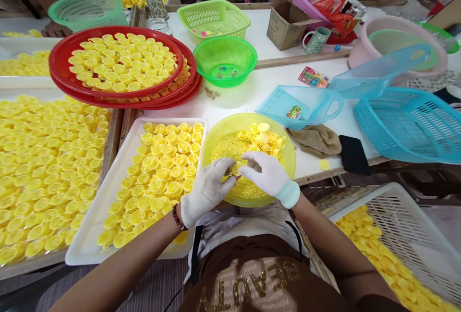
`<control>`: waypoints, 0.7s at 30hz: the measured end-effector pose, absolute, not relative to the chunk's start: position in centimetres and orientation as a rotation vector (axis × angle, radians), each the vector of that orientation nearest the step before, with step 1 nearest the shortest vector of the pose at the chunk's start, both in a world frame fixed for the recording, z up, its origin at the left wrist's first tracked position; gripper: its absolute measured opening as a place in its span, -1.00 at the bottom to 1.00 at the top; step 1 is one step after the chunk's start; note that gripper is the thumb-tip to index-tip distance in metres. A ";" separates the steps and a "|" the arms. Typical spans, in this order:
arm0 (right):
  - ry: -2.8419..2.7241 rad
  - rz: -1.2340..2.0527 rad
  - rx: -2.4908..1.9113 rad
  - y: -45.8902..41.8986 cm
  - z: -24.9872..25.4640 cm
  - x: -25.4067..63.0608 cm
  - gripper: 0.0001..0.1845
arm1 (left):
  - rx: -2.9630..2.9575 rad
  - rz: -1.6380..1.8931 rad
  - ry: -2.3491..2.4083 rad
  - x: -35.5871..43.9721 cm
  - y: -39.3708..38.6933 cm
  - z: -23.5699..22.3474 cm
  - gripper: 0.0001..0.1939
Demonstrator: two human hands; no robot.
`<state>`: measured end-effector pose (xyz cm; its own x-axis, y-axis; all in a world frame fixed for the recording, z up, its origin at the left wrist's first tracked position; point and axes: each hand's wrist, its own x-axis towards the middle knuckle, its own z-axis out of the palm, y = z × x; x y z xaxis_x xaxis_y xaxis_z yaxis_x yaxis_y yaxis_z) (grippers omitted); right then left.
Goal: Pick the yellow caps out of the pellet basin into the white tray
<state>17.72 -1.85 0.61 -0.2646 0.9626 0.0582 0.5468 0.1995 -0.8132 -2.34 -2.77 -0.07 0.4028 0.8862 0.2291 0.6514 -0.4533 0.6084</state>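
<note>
Both hands meet over a yellow bowl [206, 158]. My left hand [209, 189], in a white glove with bare fingertips, is closed in a pinch on a small yellow plastic cup [235, 170]. Fully gloved, my right hand [268, 175] closes its fingers on the same cup from the other side; the fingers partly hide it. Small yellow pellets [226, 146] fill much of the bowl. A heap of loose yellow cups [264, 137] lies on them at the back right. Left of the bowl, a white tray [84, 240] carries rows of filled yellow cups [158, 185].
Stacked red trays [55, 69] of cups stand behind the white tray. A green bowl [225, 62], blue scoop [298, 105], brown cloth [317, 140], dark phone-like slab [354, 155] and blue basket [410, 127] lie around the back and right. A white crate [414, 221] of cups sits lower right.
</note>
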 end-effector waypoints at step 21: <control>-1.844 1.174 -1.310 -1.9 0.7 16.2 -0.86 | 2.257 0.763 1.335 -2.7 -3.4 0.3 -0.92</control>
<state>16.15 -1.88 0.71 -0.3458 0.9379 -0.0289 0.4229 0.1282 -0.8971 -2.68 -3.39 0.30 0.3925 0.8858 0.2477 0.6628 -0.4591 0.5915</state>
